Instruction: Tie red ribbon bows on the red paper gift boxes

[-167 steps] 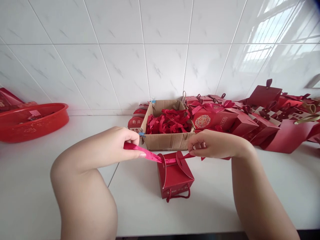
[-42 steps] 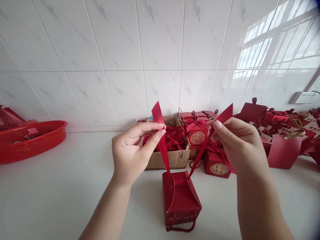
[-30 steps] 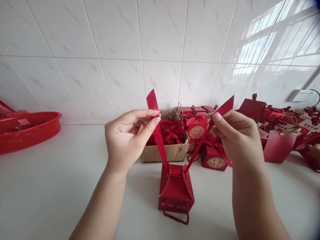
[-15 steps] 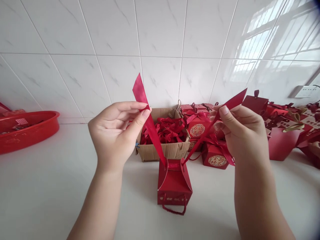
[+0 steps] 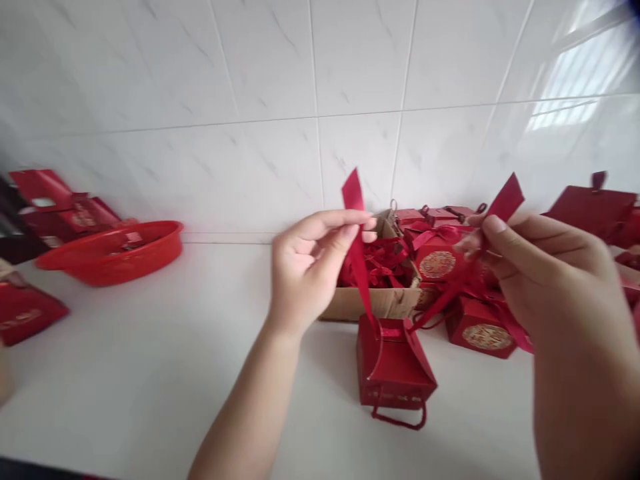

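Note:
A small red gift box [image 5: 397, 373] stands on the white tabletop with its top flaps folded in and a rope handle hanging at its near side. A red ribbon [image 5: 361, 273] runs through slots at the top of the box, and its two ends rise apart in a V. My left hand [image 5: 313, 263] pinches one end between thumb and fingertips, the tip sticking up above. The other end is pinched in my right hand [image 5: 545, 273], its tip also pointing up. Both hands are above the box, one to each side.
Behind the gift box is a cardboard box [image 5: 373, 307] of red ribbons. Finished-looking red boxes with bows [image 5: 437, 260] and gold emblems are stacked to its right. A red plastic basin [image 5: 125, 267] stands at left, near a red bag [image 5: 30, 310]. A tiled wall [image 5: 250, 173] closes the back.
The view has turned left, so things appear further right and the red bag now shows at left. Both hands still hold the ribbon ends, at much the same height.

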Tool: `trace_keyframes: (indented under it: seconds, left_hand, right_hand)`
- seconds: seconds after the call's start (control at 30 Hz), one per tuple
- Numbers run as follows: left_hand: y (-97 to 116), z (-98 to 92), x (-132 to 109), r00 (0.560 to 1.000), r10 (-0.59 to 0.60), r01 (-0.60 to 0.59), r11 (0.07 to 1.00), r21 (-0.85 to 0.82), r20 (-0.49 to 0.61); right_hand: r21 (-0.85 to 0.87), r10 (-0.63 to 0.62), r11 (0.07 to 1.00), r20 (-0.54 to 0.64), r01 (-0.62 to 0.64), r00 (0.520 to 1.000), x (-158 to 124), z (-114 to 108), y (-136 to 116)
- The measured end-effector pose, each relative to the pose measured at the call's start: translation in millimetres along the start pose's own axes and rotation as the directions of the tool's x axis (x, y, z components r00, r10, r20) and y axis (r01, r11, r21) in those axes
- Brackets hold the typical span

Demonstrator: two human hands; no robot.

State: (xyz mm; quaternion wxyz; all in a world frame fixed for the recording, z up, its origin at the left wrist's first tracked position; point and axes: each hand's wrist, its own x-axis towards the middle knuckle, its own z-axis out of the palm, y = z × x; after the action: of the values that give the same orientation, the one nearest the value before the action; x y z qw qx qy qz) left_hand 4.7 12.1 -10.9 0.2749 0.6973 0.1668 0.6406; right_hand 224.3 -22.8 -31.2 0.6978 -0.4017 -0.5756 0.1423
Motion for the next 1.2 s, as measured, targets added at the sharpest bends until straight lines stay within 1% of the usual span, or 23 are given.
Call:
trace_keyframes:
  seconds: [0.07, 0.1, 0.2, 0.27, 0.33, 0.43, 0.57, 0.67, 0.77, 0.9, 0.97, 1.03, 1.2]
  left_hand:
    - [3.0, 3.6, -1.9, 0.998, -0.047, 0.049, 0.997, -0.061, 0.038]
    - [5.0, 5.2, -2.9, 0.996, -0.070, 0.075, 0.994, -0.085, 0.055]
    - [10.8, 8.8, -6.0, 0.982, -0.123, 0.141, 0.982, -0.123, 0.144]
    - [12.5, 10.5, -7.6, 0.967, -0.145, 0.170, 0.980, -0.106, 0.210]
    - [12.0, 12.5, -8.6, 0.958, -0.161, 0.181, 0.981, -0.067, 0.237]
    - [8.5, 17.0, -9.0, 0.960, -0.182, 0.190, 0.982, -0.014, 0.213]
    - [3.8, 23.3, -8.8, 0.953, -0.232, 0.231, 0.972, 0.029, 0.196]
    - [2.3, 26.1, -8.6, 0.940, -0.270, 0.268, 0.963, 0.042, 0.208]
    - [1.8, 26.6, -8.0, 0.933, -0.318, 0.319, 0.947, 0.021, 0.171]
    - [0.2, 25.2, -6.4, 0.919, -0.377, 0.380, 0.925, -0.003, 0.113]
    - [-2.1, 24.3, -5.3, 0.924, -0.363, 0.362, 0.932, 0.031, 0.121]
    - [-5.2, 23.6, -4.4, 0.938, -0.319, 0.313, 0.948, 0.063, 0.138]
    - [-10.5, 24.3, -4.1, 0.972, -0.207, 0.205, 0.978, 0.029, 0.115]
  right_hand:
    - [0.030, 0.056, 0.998, -0.022, -0.056, 0.998, -1.2, 2.9, -1.2]
    - [0.058, 0.091, 0.994, -0.012, -0.090, 0.996, -1.9, 4.9, -2.7]
    - [0.084, 0.146, 0.984, 0.106, -0.155, 0.984, -4.3, 12.1, -8.5]
    - [0.064, 0.180, 0.979, 0.177, -0.194, 0.968, -6.2, 16.9, -12.3]
    - [0.040, 0.209, 0.973, 0.248, -0.225, 0.946, -8.2, 21.2, -15.9]
    - [0.032, 0.233, 0.966, 0.336, -0.258, 0.913, -11.0, 26.7, -20.5]
    - [0.031, 0.222, 0.966, 0.399, -0.255, 0.890, -13.5, 31.6, -21.7]
    - [0.054, 0.167, 0.976, 0.423, -0.209, 0.890, -13.9, 33.5, -19.2]
    - [0.118, 0.106, 0.977, 0.445, -0.176, 0.889, -13.5, 34.6, -17.2]
    - [0.130, 0.131, 0.970, 0.424, -0.203, 0.896, -13.3, 36.0, -16.5]
    - [0.125, 0.138, 0.970, 0.417, -0.207, 0.898, -13.7, 37.5, -16.1]
    - [0.121, 0.148, 0.969, 0.415, -0.216, 0.898, -14.0, 39.3, -15.2]
    - [0.160, 0.208, 0.945, 0.377, -0.285, 0.902, -12.6, 41.3, -11.9]
